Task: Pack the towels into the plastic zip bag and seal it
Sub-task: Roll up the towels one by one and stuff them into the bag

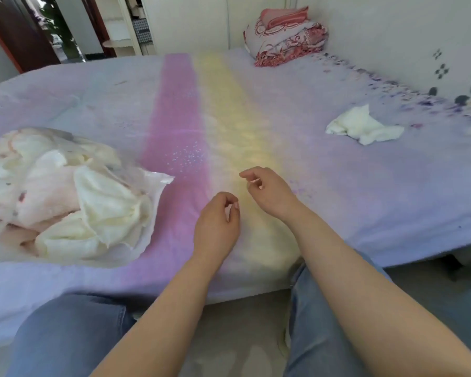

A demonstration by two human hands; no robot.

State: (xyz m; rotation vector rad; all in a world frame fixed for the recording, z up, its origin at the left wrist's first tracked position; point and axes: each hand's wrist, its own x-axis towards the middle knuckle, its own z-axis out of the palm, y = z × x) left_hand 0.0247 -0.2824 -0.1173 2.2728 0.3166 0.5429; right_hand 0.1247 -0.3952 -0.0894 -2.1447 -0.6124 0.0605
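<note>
A clear plastic zip bag (152, 183) lies on the bed at the left, stuffed with several white and pale pink towels (65, 191); its mouth faces right and gapes, with a cream towel bulging out. One loose white towel (363, 126) lies crumpled on the bed at the right. My left hand (218, 224) hovers over the middle of the bed near the front edge, fingers curled loosely, holding nothing. My right hand (269, 190) is just beyond it, fingers slightly bent and apart, also holding nothing. Neither hand touches the bag or a towel.
The bed (337, 200) has a lilac cover with a pink and a yellow stripe down the middle. A folded red-patterned quilt pile (286, 39) sits at the far end by the wall. My knees in jeans press against the bed's front edge.
</note>
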